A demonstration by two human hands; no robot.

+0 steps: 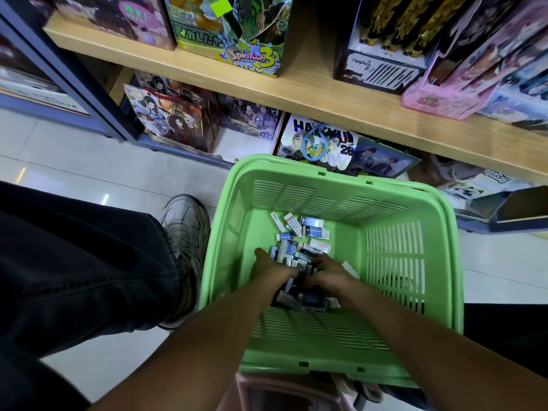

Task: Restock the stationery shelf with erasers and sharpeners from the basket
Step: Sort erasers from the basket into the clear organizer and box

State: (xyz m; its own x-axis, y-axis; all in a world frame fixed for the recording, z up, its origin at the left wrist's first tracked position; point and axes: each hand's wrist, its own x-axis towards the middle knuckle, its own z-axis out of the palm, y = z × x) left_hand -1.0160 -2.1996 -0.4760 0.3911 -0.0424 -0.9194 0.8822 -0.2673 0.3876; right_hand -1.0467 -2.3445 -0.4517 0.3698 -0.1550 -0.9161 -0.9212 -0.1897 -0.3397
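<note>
boxy sleeved erasers [299, 241] heaped in slatted plastic basket [394, 250]

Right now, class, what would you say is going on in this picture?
A person reaches both hands into a green basket that stands in front of a wooden shelf of boxed goods. The left hand and right hand are gathering a heap of small packets, apparently erasers, from the basket floor. More packets lie loose further in. Nothing has been lifted out yet.
</note>
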